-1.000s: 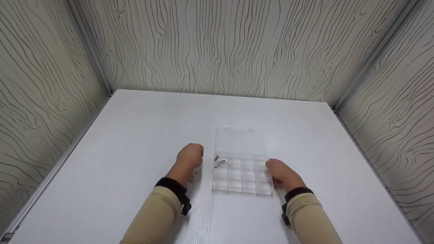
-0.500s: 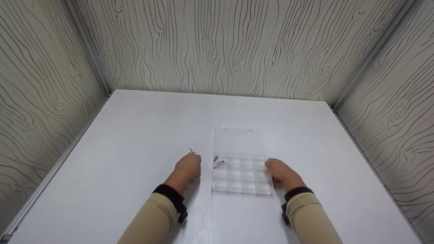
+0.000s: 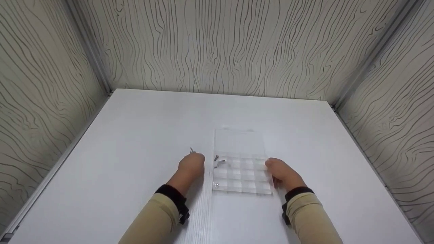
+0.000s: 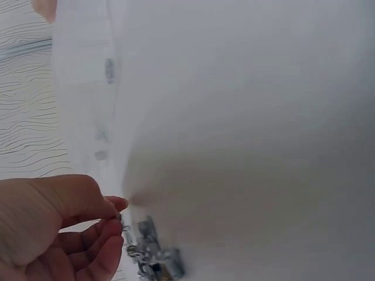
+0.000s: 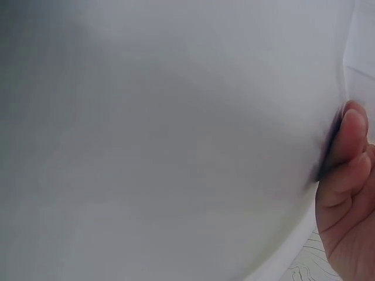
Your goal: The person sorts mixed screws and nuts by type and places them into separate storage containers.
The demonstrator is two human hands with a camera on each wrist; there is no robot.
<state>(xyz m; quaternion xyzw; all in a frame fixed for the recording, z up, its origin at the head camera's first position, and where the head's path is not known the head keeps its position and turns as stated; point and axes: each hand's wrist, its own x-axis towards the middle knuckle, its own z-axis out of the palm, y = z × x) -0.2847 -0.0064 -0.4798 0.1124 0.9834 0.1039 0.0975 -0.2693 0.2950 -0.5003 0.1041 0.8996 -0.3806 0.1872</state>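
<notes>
A clear plastic compartment box (image 3: pixel 242 174) lies on the white table with its lid (image 3: pixel 239 140) opened away from me. A few screws (image 3: pixel 217 157) sit in its upper left compartments, and a small round nut (image 3: pixel 217 185) is at the lower left. Left of the box, my left hand (image 3: pixel 191 166) pinches a small metal piece (image 4: pixel 119 216) between thumb and index finger, mostly hidden. Just by those fingertips lies a pile of metal screws and hardware (image 4: pixel 153 253). My right hand (image 3: pixel 283 173) holds the box's right edge, thumb on top and fingers curled at the side.
The white table (image 3: pixel 152 115) runs back to wood-patterned panels (image 3: pixel 217 47) on the far side and at both sides. Metal corner posts (image 3: pixel 90 51) stand where the panels meet.
My left hand has drawn back toward me, uncovering screw ends beyond it, then shifted slightly right. My right hand and the box have stayed in place.
</notes>
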